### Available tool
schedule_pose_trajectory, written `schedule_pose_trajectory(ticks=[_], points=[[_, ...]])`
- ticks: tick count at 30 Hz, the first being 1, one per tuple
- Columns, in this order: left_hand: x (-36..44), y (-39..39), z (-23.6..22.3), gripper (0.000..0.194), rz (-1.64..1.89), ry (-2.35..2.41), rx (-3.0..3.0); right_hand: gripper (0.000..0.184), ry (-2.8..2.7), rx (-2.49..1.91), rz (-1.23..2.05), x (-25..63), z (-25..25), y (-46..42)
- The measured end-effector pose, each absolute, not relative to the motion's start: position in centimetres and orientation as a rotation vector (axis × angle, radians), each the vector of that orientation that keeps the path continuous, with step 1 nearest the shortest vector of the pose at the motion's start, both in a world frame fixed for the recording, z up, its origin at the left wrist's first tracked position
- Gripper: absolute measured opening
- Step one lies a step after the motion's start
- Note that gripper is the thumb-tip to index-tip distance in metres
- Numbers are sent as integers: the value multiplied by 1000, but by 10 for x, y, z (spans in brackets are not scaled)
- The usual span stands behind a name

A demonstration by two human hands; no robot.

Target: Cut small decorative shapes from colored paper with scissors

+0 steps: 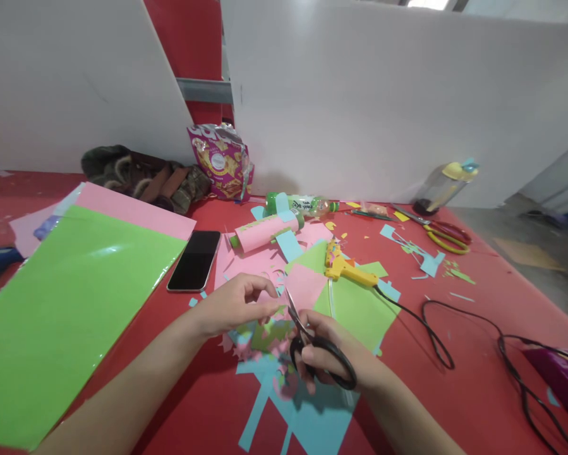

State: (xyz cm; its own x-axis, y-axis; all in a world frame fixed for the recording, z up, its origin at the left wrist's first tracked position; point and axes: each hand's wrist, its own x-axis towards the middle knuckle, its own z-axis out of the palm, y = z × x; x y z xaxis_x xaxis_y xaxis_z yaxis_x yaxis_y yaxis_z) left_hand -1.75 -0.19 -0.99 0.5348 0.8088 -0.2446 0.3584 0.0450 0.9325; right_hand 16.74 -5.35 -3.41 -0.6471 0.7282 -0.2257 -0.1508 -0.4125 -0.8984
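Observation:
My right hand [328, 351] has its fingers through the black handles of a pair of scissors [328, 359], blades slightly apart and pointing up and away. My left hand [246, 303] pinches a small green paper piece [280, 310] close to the blades. Below both hands lie pink and green paper scraps [265, 344] and a cut light-blue sheet [312, 417]. Just beyond the right hand, a yellow hot glue gun [352, 270] rests on a green paper sheet [364, 309], with a pink sheet [302, 291] beside it.
A black phone [194, 260] and large green sheets [84, 303] lie left. A pink-wrapped bottle [267, 232], a green bottle [307, 205] and a snack bag [222, 161] stand or lie at the back. Red-and-yellow-handled scissors [447, 235] and a black cord [477, 316] lie right.

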Motion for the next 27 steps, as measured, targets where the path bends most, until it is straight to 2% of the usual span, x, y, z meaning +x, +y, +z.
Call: schedule_pose_trajectory(ticks=[9, 27], points=[[-15, -2, -10, 10, 446, 957, 1516, 32, -1275, -845, 2046, 164, -35, -54], [-20, -2, -1, 12, 385, 1009, 1604, 38, -1256, -945, 1975, 162, -44, -55]])
